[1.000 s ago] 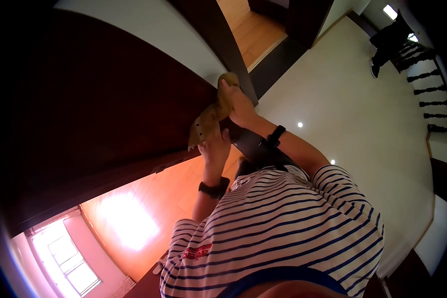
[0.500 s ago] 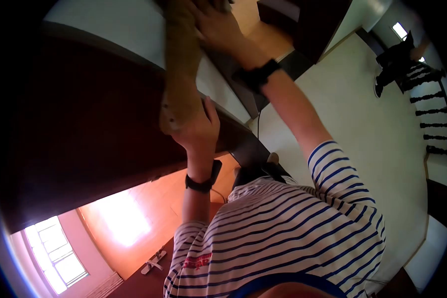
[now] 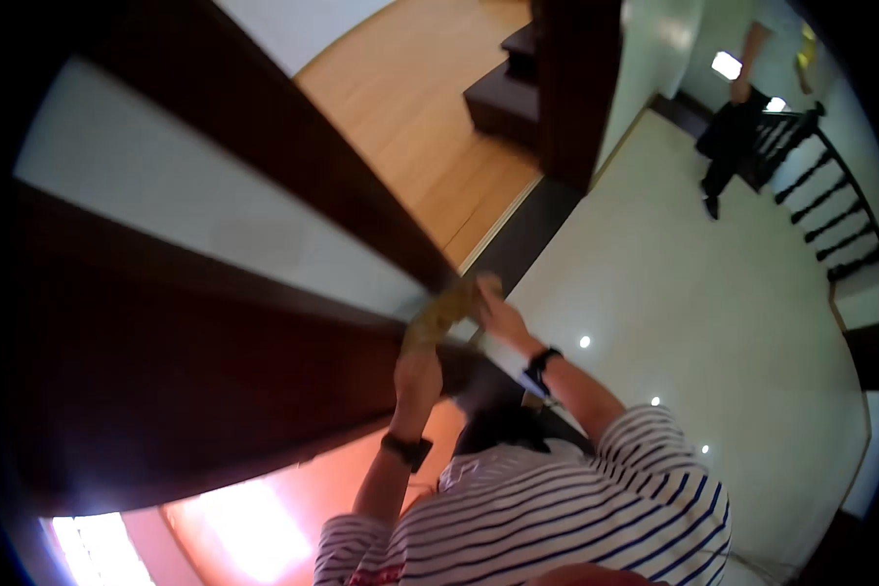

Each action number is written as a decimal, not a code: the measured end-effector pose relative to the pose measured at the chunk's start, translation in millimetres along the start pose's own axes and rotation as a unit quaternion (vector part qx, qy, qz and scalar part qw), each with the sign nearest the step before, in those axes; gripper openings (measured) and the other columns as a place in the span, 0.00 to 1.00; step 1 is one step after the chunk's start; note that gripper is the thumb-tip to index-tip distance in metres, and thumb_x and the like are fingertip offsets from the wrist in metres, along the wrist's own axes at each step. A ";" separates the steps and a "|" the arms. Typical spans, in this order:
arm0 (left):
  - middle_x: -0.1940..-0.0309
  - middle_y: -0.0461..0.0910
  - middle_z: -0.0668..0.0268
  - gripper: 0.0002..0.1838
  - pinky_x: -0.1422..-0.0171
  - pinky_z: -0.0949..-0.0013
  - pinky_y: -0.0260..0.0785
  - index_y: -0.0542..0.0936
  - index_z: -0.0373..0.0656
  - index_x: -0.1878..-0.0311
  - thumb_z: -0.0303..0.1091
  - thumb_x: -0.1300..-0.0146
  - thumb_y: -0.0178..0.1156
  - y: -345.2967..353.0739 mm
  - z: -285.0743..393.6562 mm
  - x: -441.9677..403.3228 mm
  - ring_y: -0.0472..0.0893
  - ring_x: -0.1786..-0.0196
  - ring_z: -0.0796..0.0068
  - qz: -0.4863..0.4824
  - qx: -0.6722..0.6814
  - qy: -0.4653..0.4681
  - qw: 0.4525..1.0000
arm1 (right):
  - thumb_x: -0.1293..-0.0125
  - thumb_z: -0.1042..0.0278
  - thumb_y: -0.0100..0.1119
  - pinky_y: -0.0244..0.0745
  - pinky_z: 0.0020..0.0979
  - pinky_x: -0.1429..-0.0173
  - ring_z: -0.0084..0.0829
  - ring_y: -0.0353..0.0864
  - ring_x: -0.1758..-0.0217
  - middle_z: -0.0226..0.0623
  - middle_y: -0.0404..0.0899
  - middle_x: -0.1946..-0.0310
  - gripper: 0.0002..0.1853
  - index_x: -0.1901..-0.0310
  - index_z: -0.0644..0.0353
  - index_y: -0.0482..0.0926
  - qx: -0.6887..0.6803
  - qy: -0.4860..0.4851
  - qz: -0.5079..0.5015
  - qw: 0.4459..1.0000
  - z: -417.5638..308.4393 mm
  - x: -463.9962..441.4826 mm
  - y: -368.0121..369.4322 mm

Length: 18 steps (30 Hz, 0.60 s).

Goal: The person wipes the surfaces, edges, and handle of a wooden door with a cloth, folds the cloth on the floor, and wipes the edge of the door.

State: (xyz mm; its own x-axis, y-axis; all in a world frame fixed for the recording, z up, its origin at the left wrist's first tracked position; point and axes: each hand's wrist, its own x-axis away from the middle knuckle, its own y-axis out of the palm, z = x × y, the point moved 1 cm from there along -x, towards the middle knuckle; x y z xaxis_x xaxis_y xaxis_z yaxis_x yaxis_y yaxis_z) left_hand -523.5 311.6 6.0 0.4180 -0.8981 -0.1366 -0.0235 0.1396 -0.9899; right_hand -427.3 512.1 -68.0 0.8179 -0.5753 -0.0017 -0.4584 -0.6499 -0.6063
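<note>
A limp, tan-brown cloth (image 3: 441,314) is stretched in a bent band between my two hands, close to the edge of a white wall with dark wood trim. My left hand (image 3: 418,379) grips its lower end, fingers closed and partly hidden by the cloth. At the upper right end, my right hand (image 3: 498,314) is closed on the cloth, somewhat blurred. Both wrists carry dark bands.
A dark brown door or panel (image 3: 195,361) fills the left side. Beyond a doorway are a wooden floor (image 3: 381,107) and dark steps (image 3: 503,103). To the right, another person (image 3: 728,137) is by a dark balustrade (image 3: 820,195) on the pale floor (image 3: 654,293).
Both hands have come down and nearer my body with the cloth, which now bends between them. My view has shifted, showing more of the doorway and floor beyond.
</note>
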 end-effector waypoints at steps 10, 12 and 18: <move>0.63 0.81 0.55 0.16 0.54 0.54 0.72 0.81 0.48 0.54 0.45 0.37 0.50 112.6 92.7 -4.2 0.80 0.58 0.52 -0.361 0.190 0.302 0.862 | 0.47 0.65 0.54 0.75 0.43 0.56 0.43 0.81 0.60 0.40 0.82 0.67 0.09 0.67 0.51 0.83 0.176 0.397 0.046 0.899 119.4 311.9 10.4; 0.61 0.81 0.55 0.17 0.54 0.56 0.72 0.81 0.48 0.55 0.46 0.36 0.48 128.8 118.2 -19.9 0.79 0.56 0.53 -0.394 0.170 0.380 0.819 | 0.45 0.64 0.54 0.75 0.44 0.57 0.44 0.81 0.60 0.41 0.82 0.67 0.09 0.65 0.51 0.83 0.162 0.458 0.095 0.869 106.8 343.6 14.4; 0.67 0.83 0.59 0.16 0.56 0.62 0.72 0.81 0.42 0.57 0.42 0.34 0.50 150.2 188.6 -41.7 0.81 0.61 0.58 -0.491 0.176 0.511 0.683 | 0.37 0.58 0.49 0.75 0.47 0.61 0.49 0.81 0.66 0.46 0.81 0.68 0.11 0.60 0.52 0.77 0.093 0.617 0.221 0.750 45.6 408.0 62.4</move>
State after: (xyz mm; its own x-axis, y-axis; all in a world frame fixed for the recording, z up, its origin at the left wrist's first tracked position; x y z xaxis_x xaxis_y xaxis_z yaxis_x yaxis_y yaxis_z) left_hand -373.1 448.7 -129.9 -0.7815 -0.4282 0.4538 0.1080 -0.8092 -0.5776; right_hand -106.3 259.4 -142.8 -0.3963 -0.8101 0.4320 -0.4404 -0.2451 -0.8637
